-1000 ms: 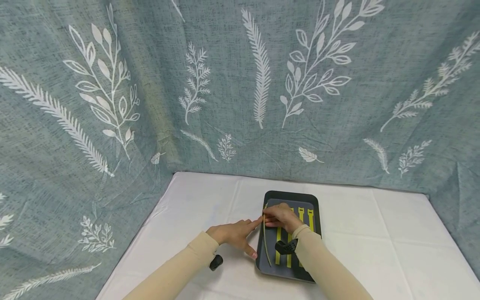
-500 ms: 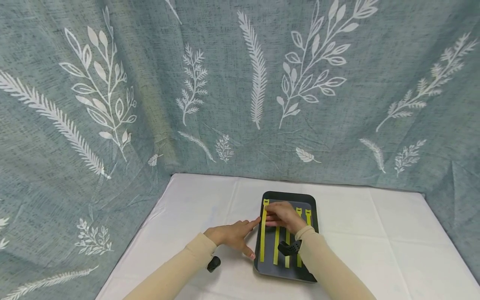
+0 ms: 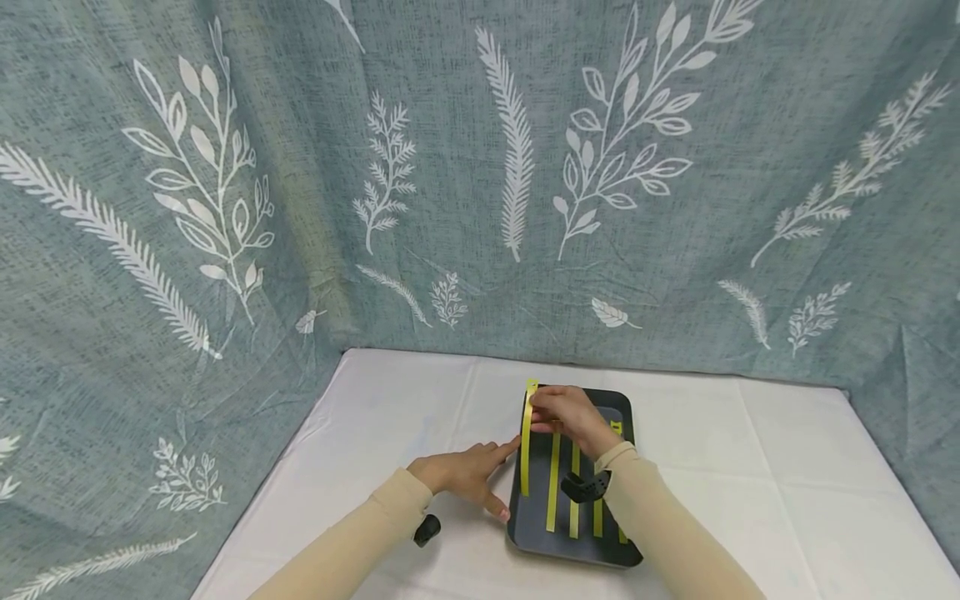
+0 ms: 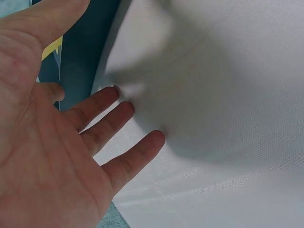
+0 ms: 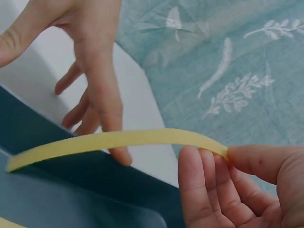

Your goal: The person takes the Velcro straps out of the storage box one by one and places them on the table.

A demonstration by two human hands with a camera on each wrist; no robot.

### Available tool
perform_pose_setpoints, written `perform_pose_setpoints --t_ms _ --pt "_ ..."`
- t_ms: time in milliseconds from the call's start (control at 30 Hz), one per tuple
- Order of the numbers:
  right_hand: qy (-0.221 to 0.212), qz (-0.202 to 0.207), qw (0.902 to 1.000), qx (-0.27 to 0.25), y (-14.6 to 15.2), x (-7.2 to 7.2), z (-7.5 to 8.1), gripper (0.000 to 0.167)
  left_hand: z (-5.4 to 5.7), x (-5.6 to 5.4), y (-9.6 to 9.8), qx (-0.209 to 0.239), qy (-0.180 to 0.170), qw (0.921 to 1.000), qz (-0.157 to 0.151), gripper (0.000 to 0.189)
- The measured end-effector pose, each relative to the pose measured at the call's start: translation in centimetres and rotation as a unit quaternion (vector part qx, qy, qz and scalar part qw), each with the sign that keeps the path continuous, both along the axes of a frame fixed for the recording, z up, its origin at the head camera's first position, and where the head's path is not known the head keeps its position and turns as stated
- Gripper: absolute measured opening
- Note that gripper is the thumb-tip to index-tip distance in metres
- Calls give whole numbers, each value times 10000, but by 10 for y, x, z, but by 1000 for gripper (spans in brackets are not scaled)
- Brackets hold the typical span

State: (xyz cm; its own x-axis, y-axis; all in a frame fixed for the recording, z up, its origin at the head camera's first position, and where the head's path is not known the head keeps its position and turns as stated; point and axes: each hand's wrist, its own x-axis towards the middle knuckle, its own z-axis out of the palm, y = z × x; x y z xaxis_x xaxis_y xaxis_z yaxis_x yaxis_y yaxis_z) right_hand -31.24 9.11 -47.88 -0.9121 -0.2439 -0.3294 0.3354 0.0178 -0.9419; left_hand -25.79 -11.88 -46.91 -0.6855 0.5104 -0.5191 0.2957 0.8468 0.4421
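My right hand (image 3: 566,414) pinches a yellow hook-and-loop cable tie (image 3: 526,458) near its slotted head, between thumb and fingers. In the right wrist view the cable tie (image 5: 118,139) arches up from the dark tray floor to the fingertips. The tie stands along the left side of the dark tray (image 3: 573,559), its head raised at the far left corner. My left hand (image 3: 468,473) is at the tray's left wall, fingers spread, with the index finger and thumb at the rim. In the left wrist view, that hand (image 4: 61,152) holds nothing.
Several more yellow ties, one of them a middle tie (image 3: 553,492), lie lengthwise side by side in the tray, partly hidden by my right arm. The tray stands on a white cloth-covered table (image 3: 405,400). A leaf-patterned curtain (image 3: 465,183) hangs behind it.
The tie in my right hand first showed edge-on, then turned its flat face up. My right hand has since lifted its head toward the tray's far end. The left hand stays put.
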Motion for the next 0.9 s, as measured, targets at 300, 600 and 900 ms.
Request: perform_pose_setpoints --t_ms 300,600,900 --pt "101 82 9998 -179 4 -4 15 30 -2 -1 0 64 32 10000 -23 114" --pt "226 130 9994 -235 8 -8 28 36 -2 -1 1 32 63 9999 -71 113" --pt "265 179 9990 -312 14 -6 43 40 -4 -3 0 75 169 9997 -149 112"
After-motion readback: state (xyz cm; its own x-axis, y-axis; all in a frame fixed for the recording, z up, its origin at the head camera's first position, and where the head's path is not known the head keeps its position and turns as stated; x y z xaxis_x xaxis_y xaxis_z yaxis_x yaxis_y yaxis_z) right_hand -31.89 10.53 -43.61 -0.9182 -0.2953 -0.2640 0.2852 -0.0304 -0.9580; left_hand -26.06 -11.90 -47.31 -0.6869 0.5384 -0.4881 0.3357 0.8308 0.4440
